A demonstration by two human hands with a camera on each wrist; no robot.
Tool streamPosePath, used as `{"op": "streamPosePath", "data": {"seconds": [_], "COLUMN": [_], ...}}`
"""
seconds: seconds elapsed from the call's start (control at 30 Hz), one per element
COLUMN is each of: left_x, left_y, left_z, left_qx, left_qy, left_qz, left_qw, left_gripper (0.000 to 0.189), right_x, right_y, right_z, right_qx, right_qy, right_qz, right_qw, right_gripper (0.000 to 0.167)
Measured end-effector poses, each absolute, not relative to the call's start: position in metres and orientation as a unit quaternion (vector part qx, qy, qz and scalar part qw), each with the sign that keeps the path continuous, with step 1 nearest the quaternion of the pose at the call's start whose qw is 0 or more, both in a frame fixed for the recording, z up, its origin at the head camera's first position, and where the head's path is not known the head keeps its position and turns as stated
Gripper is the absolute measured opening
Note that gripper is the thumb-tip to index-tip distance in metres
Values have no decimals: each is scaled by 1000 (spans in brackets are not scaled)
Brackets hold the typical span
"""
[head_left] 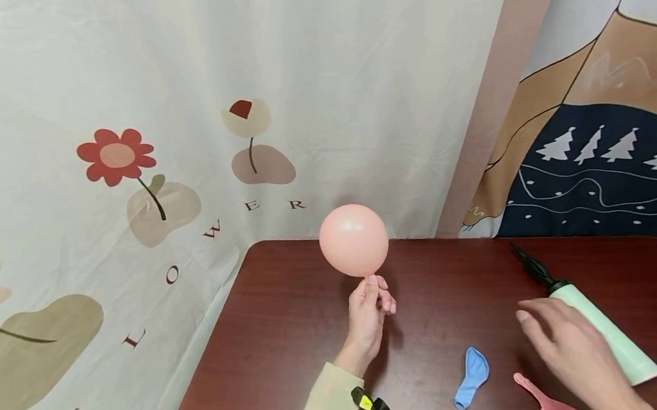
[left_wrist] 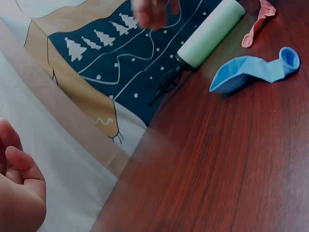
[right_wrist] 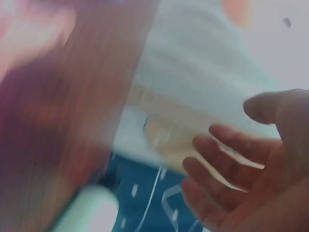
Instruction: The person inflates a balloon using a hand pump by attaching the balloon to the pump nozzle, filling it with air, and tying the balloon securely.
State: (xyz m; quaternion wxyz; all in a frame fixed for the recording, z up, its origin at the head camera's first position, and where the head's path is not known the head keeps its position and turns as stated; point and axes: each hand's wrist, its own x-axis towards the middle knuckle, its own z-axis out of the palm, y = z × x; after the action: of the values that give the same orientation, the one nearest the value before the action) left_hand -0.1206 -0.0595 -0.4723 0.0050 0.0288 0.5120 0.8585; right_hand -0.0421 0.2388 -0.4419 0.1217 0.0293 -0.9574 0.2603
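Observation:
A round, inflated peach balloon (head_left: 354, 240) stands above the far part of the table, its neck pinched between the thumb and fingers of my left hand (head_left: 366, 318). My right hand (head_left: 571, 350) is over the right side of the table and overlaps the pale green balloon pump (head_left: 611, 334) in the head view. In the right wrist view its fingers (right_wrist: 217, 164) are spread and loosely bent, with nothing between them. The pump lies on its side, its black nozzle (head_left: 533, 266) pointing to the far left.
A limp blue balloon (head_left: 472, 374) lies on the dark red table (head_left: 281, 337) between my hands. Beside it is a limp pink balloon (head_left: 543, 399), partly cut off by the frame. Printed curtains (head_left: 355, 100) hang along the table's far and left edges.

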Motion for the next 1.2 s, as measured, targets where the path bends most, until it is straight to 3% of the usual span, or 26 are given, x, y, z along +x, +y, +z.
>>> {"op": "streamPosePath", "data": {"seconds": [0.13,0.33,0.73,0.97,1.2], "left_x": [-117,-110,-98,-94,-94], "left_y": [-53,-46,-41,-40,-42], "left_z": [-470,-467,-467,-468,-467], "left_qx": [51,86,152,168,155], "left_qy": [517,530,533,533,535], "left_qz": [854,840,820,811,808], "left_qw": [30,78,146,174,195], "left_gripper": [28,29,30,45,37], "right_x": [-48,-66,-89,-96,-98], "right_y": [202,166,129,123,121], "right_z": [-441,-443,-444,-447,-444], "right_qx": [83,113,138,161,120], "right_qy": [-939,-913,-766,-682,-648], "right_qz": [301,376,625,696,725], "right_qw": [145,109,-59,-158,-198], "right_gripper": [18,23,37,38,37]}}
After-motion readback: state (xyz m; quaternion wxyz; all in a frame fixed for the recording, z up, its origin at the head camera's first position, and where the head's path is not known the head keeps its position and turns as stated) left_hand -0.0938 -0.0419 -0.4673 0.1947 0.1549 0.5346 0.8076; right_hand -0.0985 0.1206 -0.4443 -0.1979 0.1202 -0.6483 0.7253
